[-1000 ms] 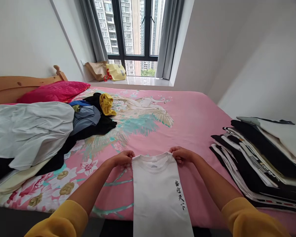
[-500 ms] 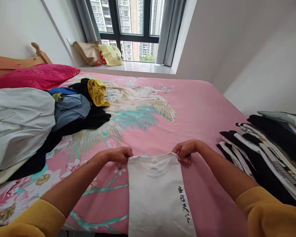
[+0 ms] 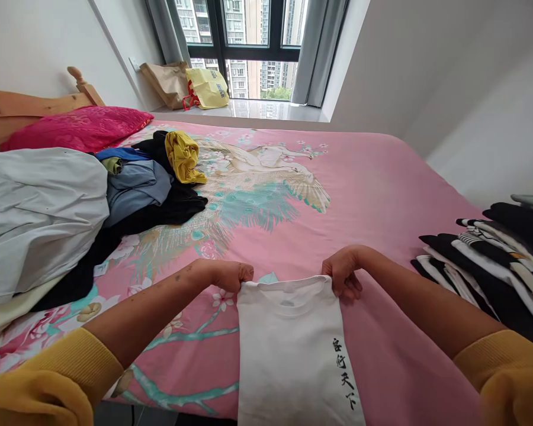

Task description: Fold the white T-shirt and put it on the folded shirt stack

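Holding the white shirt [image 3: 288, 355] by its two upper corners, the left hand [image 3: 231, 275] and the right hand [image 3: 343, 269] had its top edge drawn out between them at the near side of the pink bed [image 3: 373, 189]. The left fingers [image 3: 246, 273] were curled closed on one corner, their tips hidden; the right fingers [image 3: 350, 288] were bent shut on the other, the outer ones tucked below. The shirt ran from there towards the person, its lower end out of view, and whether it touched the bed all along could not be told.

Good handling here seemed to rest on an even pull. The top edge was nearly straight, dipping slightly at the collar [image 3: 288, 296], so the tension looked about right; a harder tug would probably have strained the neck. The right corner appeared a touch higher than the left, and levelling them would have squared the cloth. The dark lettering [image 3: 345, 373] was readable and unrumpled, a useful check against twisting. The folded stack [image 3: 493, 272] and the loose heap [image 3: 44, 207] lay to either side, apart from both hands.
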`<act>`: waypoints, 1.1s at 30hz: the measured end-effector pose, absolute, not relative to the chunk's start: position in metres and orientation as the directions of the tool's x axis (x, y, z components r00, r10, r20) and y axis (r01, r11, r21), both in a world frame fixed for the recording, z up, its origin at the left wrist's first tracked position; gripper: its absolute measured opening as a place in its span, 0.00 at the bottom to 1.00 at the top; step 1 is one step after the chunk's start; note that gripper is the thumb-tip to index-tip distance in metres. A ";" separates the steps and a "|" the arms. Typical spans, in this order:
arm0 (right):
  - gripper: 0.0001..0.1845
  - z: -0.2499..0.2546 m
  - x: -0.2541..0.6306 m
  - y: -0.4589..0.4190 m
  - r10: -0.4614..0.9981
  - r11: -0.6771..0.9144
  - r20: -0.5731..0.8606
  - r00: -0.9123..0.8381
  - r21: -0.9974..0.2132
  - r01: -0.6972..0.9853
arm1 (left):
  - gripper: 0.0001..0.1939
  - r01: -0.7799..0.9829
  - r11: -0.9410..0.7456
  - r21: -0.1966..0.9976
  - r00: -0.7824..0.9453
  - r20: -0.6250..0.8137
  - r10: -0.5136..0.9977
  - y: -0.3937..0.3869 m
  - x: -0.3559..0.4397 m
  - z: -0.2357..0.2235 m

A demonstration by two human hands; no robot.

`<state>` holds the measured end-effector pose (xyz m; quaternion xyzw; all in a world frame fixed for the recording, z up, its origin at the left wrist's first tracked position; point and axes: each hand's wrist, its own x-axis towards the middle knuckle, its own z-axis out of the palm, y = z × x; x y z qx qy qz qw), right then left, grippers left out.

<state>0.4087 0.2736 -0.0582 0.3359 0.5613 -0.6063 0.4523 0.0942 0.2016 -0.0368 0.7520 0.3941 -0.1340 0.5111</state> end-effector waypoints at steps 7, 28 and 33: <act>0.20 -0.043 0.403 0.273 -0.011 0.165 -0.969 -0.248 -0.246 0.955 | 0.10 0.893 -0.266 0.362 0.449 -0.676 0.584 0.202 0.102 -0.021; 0.20 -0.045 0.401 0.276 -0.074 0.103 -0.959 -0.275 -0.282 0.954 | 0.15 0.927 -0.045 0.372 0.371 -0.896 0.242 0.214 0.107 -0.034; 0.20 -0.048 0.400 0.279 -0.110 0.082 -0.946 -0.304 -0.314 0.946 | 0.15 0.937 -0.018 0.349 0.349 -0.929 0.125 0.220 0.111 -0.032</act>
